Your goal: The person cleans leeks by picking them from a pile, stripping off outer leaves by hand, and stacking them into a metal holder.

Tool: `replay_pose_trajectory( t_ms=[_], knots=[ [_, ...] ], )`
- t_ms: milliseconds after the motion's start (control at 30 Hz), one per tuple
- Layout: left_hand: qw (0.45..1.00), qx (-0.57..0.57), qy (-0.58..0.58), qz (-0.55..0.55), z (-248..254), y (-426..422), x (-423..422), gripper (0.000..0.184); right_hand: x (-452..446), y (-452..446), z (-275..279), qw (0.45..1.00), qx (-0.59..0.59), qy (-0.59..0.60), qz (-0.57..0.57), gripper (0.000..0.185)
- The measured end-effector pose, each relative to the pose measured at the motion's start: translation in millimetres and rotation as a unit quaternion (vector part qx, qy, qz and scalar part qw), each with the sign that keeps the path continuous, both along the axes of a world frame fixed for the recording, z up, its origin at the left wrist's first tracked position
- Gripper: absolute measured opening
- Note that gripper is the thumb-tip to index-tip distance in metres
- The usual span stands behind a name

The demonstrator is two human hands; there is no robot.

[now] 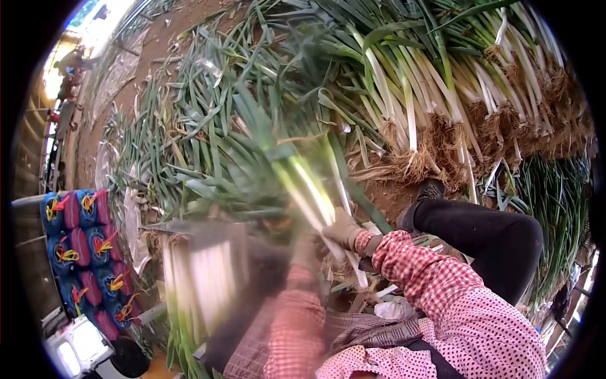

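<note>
Gloved and closed, my right hand (343, 231) grips the lower white shafts of a few long green onions (307, 184). Their green leaves point up and to the left, smeared by motion. My left hand (307, 250) is beside it, close to the root ends, too blurred to show its fingers. Left of my left hand stands a bundle of trimmed green onions (211, 271) with white shafts, also partly blurred. Loose roots and peelings (353, 300) lie below my hands.
A big heap of green onions with roots (442, 95) lies at the upper right. Cut green leaves (189, 126) cover the soil at upper left. My bent leg (486, 234) is at right. Blue and pink bundles with bright ties (88, 252) stand at left.
</note>
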State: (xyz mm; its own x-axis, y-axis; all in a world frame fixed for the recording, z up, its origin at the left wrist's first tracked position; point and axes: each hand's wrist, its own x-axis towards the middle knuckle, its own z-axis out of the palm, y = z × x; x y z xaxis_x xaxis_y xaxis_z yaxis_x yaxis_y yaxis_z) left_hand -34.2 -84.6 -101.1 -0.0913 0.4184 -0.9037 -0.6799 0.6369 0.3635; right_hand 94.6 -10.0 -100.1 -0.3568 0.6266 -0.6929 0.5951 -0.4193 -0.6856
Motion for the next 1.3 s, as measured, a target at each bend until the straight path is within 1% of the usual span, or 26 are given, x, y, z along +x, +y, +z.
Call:
replay_pose_trajectory(
  t_ms=[100,133,167,200,233,267,333,367,400,433,467,567,600,667,733,767,833,867,900,933,1033,1067,1133,1233,1267,1300],
  knots=[
    [0.999,0.016,0.004,0.039,1,12,3,0.025,5,15,21,0.995,0.086,-0.012,-0.045,0.054],
    [0.998,0.057,0.016,0.007,6,16,-1,0.024,-1,23,8,0.987,0.154,0.02,-0.046,0.055],
    [0.991,0.119,0.041,-0.04,10,16,-8,0.025,-7,36,52,0.983,0.17,0.028,-0.06,0.052],
    [0.978,0.177,0.071,-0.085,6,12,-17,0.025,-19,50,47,0.976,0.201,0.025,-0.075,0.051],
    [0.983,0.141,0.086,-0.074,39,27,-17,0.023,-22,68,53,0.971,0.23,0.013,-0.064,0.049],
    [0.984,0.13,0.109,-0.054,38,23,-26,0.021,-25,85,55,0.962,0.259,-0.034,-0.073,0.048],
    [0.964,0.142,0.22,-0.036,20,4,-49,0.017,-19,105,50,0.983,0.118,-0.078,-0.115,0.049],
    [0.923,0.098,0.348,-0.132,3,-10,-66,0.019,-16,104,24,0.986,0.047,-0.114,-0.112,0.05],
    [0.852,0.036,0.474,-0.217,-11,-22,-71,0.02,-11,90,0,0.982,0.053,-0.144,-0.106,0.049],
    [0.755,-0.026,0.584,-0.297,-20,-31,-75,0.021,-5,66,-23,0.978,0.06,-0.174,-0.101,0.049],
    [0.65,-0.014,0.71,-0.27,-19,-35,-60,0.025,0,48,-37,0.972,0.064,-0.206,-0.095,0.049],
    [0.73,-0.022,0.589,-0.347,20,-5,-25,0.029,1,27,-54,0.957,0.016,-0.274,-0.092,0.054],
    [0.788,0.008,0.467,-0.402,-4,-13,-18,0.031,-1,29,-58,0.95,0.008,-0.287,-0.122,0.053],
    [0.833,0.112,0.304,-0.448,-118,-54,-1,0.036,12,35,-55,0.966,-0.002,-0.249,-0.069,0.05],
    [0.918,0.145,0.163,-0.332,-157,-63,25,0.042,29,51,-58,0.976,-0.038,-0.214,-0.034,0.043],
    [0.972,0.094,0.047,-0.21,-138,-54,38,0.046,34,55,-45,0.988,-0.067,-0.138,-0.017,0.043],
    [0.99,0.039,-0.117,-0.071,-91,-33,52,0.054,49,58,-26,0.992,-0.124,0.012,0.026,0.043],
    [0.984,0.035,-0.161,-0.066,-38,-12,50,0.06,55,47,-26,0.985,-0.103,0.137,-0.028,0.039],
    [0.977,0.03,-0.201,-0.064,-8,0,46,0.065,57,41,-9,0.989,-0.043,0.143,0.014,0.038],
    [0.965,0.187,-0.095,-0.155,-79,-15,40,0.075,59,34,-7,0.988,-0.03,0.153,0.0,0.04],
    [0.978,0.027,-0.185,-0.092,-22,21,38,0.073,59,26,5,0.979,-0.073,0.184,-0.043,0.046],
    [0.986,0.076,-0.12,-0.09,-45,30,38,0.069,59,28,10,0.975,-0.1,0.192,-0.054,0.048],
    [0.983,0.148,0.02,-0.107,-64,54,41,0.064,56,40,15,0.985,0.026,0.167,-0.046,0.041],
    [0.986,0.134,-0.006,-0.099,52,76,50,0.05,50,52,9,0.976,0.164,0.144,-0.027,0.04],
    [0.962,0.177,0.072,-0.195,53,70,45,0.05,48,57,1,0.969,0.204,0.139,-0.022,0.041],
    [0.958,0.198,0.065,-0.195,48,57,49,0.048,44,64,-4,0.968,0.228,0.106,-0.006,0.042]
  ],
)
